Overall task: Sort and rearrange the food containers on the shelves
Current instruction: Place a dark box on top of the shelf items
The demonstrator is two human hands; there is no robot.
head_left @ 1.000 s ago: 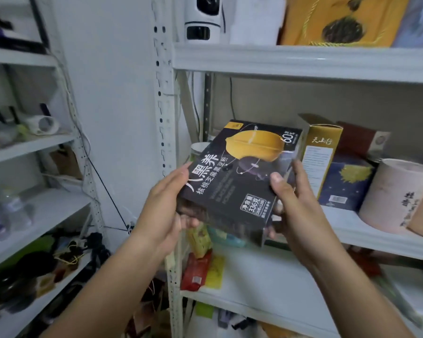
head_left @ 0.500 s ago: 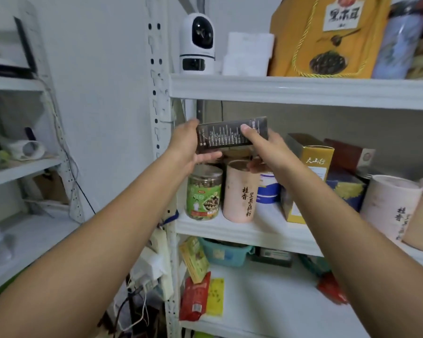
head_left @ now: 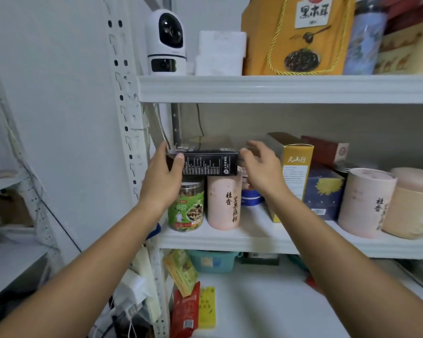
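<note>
Task thing: black box [head_left: 205,164], centre of frame, flat across lids of green jar [head_left: 187,206] and pink canister [head_left: 224,201] on middle shelf [head_left: 279,242]. Left hand [head_left: 163,176] grips box's left end, thumb on front face. Right hand [head_left: 261,169] at right end, fingers spread loose; contact unclear. Likely step: seating box on stack. Hold it level, centre weight over both lids, push back from shelf edge, let go gently. Uneven lids could rock it.

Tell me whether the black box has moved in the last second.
Yes. The black box went up and back into the shelf, now lying flat atop the jar and pink tube.
</note>
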